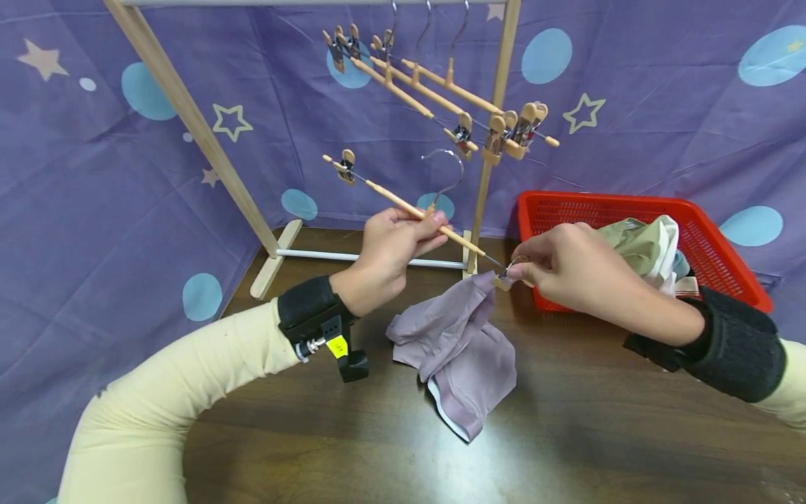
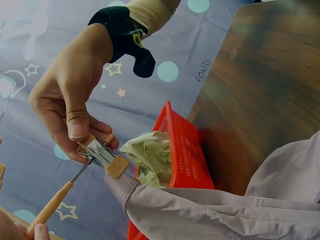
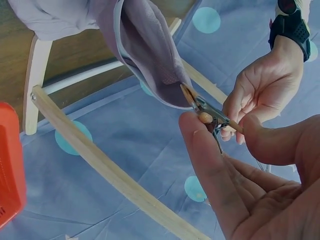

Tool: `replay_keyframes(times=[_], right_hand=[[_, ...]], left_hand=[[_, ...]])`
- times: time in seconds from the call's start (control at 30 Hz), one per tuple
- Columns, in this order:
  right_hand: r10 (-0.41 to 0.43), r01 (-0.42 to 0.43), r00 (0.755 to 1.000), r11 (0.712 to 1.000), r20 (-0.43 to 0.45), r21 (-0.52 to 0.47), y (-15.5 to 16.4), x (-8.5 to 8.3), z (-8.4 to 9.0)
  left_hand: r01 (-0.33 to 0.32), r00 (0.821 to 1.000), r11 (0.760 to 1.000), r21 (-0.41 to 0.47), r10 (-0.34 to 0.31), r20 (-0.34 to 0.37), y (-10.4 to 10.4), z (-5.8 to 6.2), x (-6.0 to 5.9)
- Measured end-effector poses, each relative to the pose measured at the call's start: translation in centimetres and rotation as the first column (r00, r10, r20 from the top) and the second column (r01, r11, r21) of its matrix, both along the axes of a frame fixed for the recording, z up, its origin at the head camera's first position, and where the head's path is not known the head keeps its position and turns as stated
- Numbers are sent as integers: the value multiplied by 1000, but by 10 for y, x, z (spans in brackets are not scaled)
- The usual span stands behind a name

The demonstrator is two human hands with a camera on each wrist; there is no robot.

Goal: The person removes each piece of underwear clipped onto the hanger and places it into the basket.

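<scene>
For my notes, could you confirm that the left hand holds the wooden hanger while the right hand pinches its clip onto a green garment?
Not green: the head view shows the garment is mauve. The left hand holds the hanger, and the right hand pinches the clip.

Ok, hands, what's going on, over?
Left hand grips the hanger. Right hand pinches its clip on the mauve garment. Nothing in the way.

The left hand [image 1: 390, 248] is raised above the table with its fingers curled and the thumb pressed forward along the top, the cream-sleeved forearm bent in from the lower left. The right hand [image 1: 567, 269] reaches in from the right, thumb and forefinger pinched together at their tips, a black band round each wrist.
</scene>
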State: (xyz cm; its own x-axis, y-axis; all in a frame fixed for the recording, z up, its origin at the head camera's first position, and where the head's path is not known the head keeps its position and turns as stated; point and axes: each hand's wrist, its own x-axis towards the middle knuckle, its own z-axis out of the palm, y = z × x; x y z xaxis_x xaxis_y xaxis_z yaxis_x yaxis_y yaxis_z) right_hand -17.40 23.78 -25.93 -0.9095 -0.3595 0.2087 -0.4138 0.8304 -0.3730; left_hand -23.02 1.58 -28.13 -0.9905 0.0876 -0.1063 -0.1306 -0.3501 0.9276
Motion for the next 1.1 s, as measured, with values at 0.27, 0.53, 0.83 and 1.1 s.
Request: replay_keyframes(times=[0.27, 0.53, 0.83, 1.1], right_hand=[[20, -19, 998, 1000, -52, 14, -2, 1, -4], [25, -24, 998, 999, -57, 27, -3, 1, -3], [29, -25, 996, 999, -87, 42, -2, 0, -4], [4, 8, 987, 998, -162, 69, -1, -1, -4]], left_hand=[[-2, 1000, 1000, 4, 2, 13, 0, -2, -1], [3, 999, 1000, 11, -3, 36, 1, -4, -2], [7, 999, 1000, 16, -8, 41, 3, -6, -3], [11, 999, 1000, 21, -11, 36, 3, -6, -5]])
